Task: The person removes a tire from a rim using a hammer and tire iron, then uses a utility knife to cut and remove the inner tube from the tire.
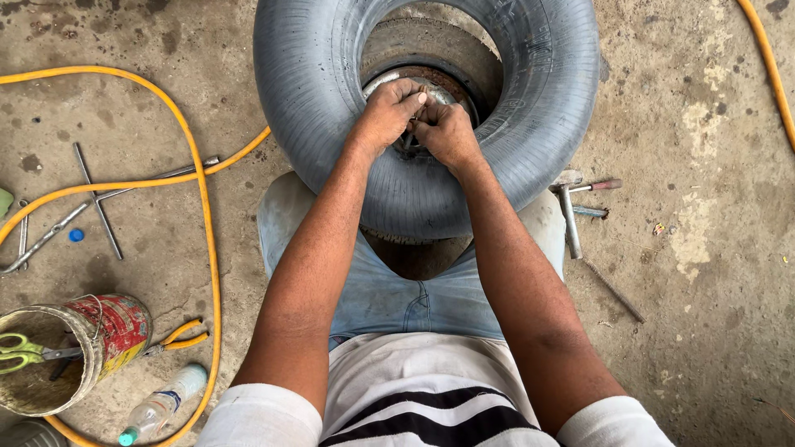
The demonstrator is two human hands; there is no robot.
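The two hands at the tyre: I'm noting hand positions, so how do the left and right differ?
The left hand reaches in from the left, knuckles up, fingers curled toward the centre of the metal rim; the right hand sits slightly nearer the body, its fingers pinched together. The left hand covers part of the rim's edge; the right lies more over the tyre wall. Both are bare, touch each other, and work at one small spot; what they pinch is hidden.

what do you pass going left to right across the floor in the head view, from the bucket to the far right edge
bucket with green scissors → plastic bottle → yellow hose → left hand → right hand, both inside the tyre → hammer → orange hose
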